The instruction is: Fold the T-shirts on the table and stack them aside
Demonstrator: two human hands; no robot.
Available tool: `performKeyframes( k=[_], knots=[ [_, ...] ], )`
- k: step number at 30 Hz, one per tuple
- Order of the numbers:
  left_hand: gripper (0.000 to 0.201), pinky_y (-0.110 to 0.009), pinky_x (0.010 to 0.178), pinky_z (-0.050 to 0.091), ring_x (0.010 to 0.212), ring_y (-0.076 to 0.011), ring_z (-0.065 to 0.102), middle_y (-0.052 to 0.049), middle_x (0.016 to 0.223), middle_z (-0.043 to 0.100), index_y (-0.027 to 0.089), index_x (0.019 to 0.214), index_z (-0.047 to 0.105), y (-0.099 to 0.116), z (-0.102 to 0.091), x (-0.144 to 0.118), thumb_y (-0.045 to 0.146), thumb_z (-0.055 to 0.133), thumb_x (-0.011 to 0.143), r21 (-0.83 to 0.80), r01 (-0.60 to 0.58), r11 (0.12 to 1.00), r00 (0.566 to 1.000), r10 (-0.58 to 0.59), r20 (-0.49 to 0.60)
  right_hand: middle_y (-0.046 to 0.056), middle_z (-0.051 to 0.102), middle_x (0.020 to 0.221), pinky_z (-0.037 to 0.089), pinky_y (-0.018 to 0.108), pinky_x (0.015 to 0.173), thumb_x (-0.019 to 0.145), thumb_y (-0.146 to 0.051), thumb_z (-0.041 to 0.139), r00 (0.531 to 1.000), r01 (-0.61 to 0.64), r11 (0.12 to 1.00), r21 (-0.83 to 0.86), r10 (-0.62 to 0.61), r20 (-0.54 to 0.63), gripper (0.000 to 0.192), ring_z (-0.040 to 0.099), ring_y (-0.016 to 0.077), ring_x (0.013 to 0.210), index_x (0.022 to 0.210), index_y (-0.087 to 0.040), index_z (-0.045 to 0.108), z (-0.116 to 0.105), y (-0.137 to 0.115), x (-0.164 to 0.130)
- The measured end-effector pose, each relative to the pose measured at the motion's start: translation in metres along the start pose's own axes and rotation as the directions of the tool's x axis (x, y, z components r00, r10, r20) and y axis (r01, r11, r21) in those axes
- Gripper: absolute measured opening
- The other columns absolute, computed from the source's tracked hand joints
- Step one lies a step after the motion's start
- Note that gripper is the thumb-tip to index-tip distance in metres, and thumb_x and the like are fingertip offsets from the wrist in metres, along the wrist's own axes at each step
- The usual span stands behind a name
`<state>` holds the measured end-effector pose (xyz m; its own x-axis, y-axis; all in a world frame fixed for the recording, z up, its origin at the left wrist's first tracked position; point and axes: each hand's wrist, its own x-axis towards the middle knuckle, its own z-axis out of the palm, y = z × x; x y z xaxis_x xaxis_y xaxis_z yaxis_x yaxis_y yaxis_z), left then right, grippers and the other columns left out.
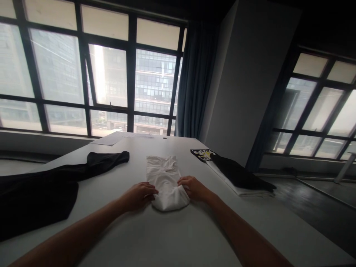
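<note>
A white garment (164, 174), folded into a narrow strip, lies on the white table (178, 237) straight ahead of me. Its near end is rolled or folded up into a thick bulge. My left hand (140, 193) grips the left side of that near end. My right hand (193, 187) grips the right side, fingers curled into the cloth. Both forearms reach in from the bottom of the view.
A black garment (50, 185) spreads over the table's left side, one sleeve pointing toward the white one. At the right edge sits a stack of folded clothes (236, 174), black over white, with a printed piece behind. Papers (116, 138) lie at the far end by the windows.
</note>
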<state>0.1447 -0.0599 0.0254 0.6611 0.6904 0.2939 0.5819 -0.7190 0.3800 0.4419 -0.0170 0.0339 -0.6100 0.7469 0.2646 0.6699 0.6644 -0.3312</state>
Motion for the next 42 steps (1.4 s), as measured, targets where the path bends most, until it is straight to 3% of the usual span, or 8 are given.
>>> performKeyframes(
  k=[6,10,13,18,26,31,36,42],
  knots=[
    [0.053,-0.026,0.061,0.047,0.063,-0.0154,0.059,-0.003,0.067,0.067,0.014,0.081,0.07,0.001,-0.02,0.001,0.064,0.055,0.083,-0.51,0.025,0.86,0.981,-0.12,-0.154,0.003,0.071,0.08,0.047,0.029,0.071,0.079,-0.035,0.057,1.0,-0.025,0.921,0.388,0.026,0.003,0.023,0.062,0.0216,0.08,0.079,-0.015,0.068,-0.021,-0.014,-0.003],
    [0.07,-0.035,0.074,0.052,0.078,-0.0203,0.065,-0.007,0.087,0.07,0.014,0.109,0.065,-0.006,-0.016,0.009,0.075,0.053,0.078,-0.808,0.11,0.58,0.865,-0.456,-0.209,0.004,0.066,0.077,0.046,0.029,0.067,0.086,-0.058,0.045,0.863,-0.136,0.859,0.493,0.347,-0.366,0.045,0.056,0.0197,0.074,0.079,-0.017,0.06,-0.004,-0.011,0.015],
    [0.081,-0.038,0.079,0.052,0.086,-0.0215,0.067,-0.014,0.11,0.068,0.015,0.129,0.056,-0.019,0.002,0.013,0.071,0.066,0.071,-0.869,0.212,0.448,0.863,-0.503,-0.048,0.007,0.068,0.085,0.048,0.031,0.074,0.084,-0.055,0.051,0.832,-0.252,0.823,0.51,0.453,-0.32,0.04,0.061,0.0214,0.081,0.087,-0.017,0.06,0.016,-0.002,0.025],
    [0.088,-0.033,0.07,0.051,0.065,-0.0092,0.056,-0.017,0.122,0.065,0.014,0.139,0.051,-0.031,0.026,0.017,0.035,0.082,0.059,-0.736,0.223,0.639,0.873,-0.467,-0.141,0.013,0.068,0.115,0.046,0.035,0.095,0.072,-0.027,0.064,0.875,-0.264,0.847,0.461,0.411,-0.254,0.045,0.063,0.0248,0.105,0.115,-0.013,0.061,0.029,0.002,0.025],
    [0.066,-0.03,0.065,0.051,0.06,-0.0165,0.062,-0.002,0.072,0.07,0.01,0.135,0.057,-0.011,0.011,0.013,0.035,0.06,0.074,-0.397,0.366,0.842,0.856,-0.472,-0.21,0.014,0.066,0.122,0.045,0.034,0.1,0.081,-0.02,0.055,0.842,-0.322,0.914,0.249,0.396,-0.366,0.054,0.061,0.0237,0.114,0.134,-0.014,0.052,0.026,0.0,0.026],
    [0.043,-0.036,0.079,0.053,0.087,-0.023,0.067,-0.011,0.113,0.07,0.019,0.114,0.071,-0.004,0.005,0.012,0.045,0.051,0.085,-0.054,0.336,0.94,0.885,-0.335,-0.323,0.018,0.056,0.136,0.04,0.037,0.105,0.084,-0.023,0.056,0.866,-0.414,0.908,-0.058,0.373,-0.333,0.059,0.054,0.0264,0.123,0.14,-0.011,0.047,0.025,-0.006,0.021],
    [0.046,-0.046,0.109,0.038,0.125,-0.0294,0.054,-0.012,0.132,0.064,0.021,0.12,0.068,0.015,0.006,0.048,0.047,0.039,0.095,0.205,0.179,0.962,0.973,-0.142,-0.181,0.014,0.046,0.148,0.025,0.043,0.116,0.092,-0.043,0.05,0.975,-0.142,0.975,-0.17,0.108,-0.196,0.056,0.038,0.0264,0.138,0.141,-0.016,0.049,0.027,-0.023,0.023],
    [0.067,-0.053,0.118,0.022,0.146,-0.0333,0.027,-0.018,0.155,0.036,0.013,0.145,0.045,0.0,0.047,0.083,0.056,0.029,0.097,0.202,0.26,0.944,0.965,-0.257,-0.041,0.012,0.025,0.16,0.01,0.051,0.12,0.097,-0.053,0.029,0.964,-0.219,0.966,-0.136,0.236,0.12,0.069,0.018,0.0268,0.149,0.153,-0.013,0.031,0.033,-0.02,0.019]
  ],
)
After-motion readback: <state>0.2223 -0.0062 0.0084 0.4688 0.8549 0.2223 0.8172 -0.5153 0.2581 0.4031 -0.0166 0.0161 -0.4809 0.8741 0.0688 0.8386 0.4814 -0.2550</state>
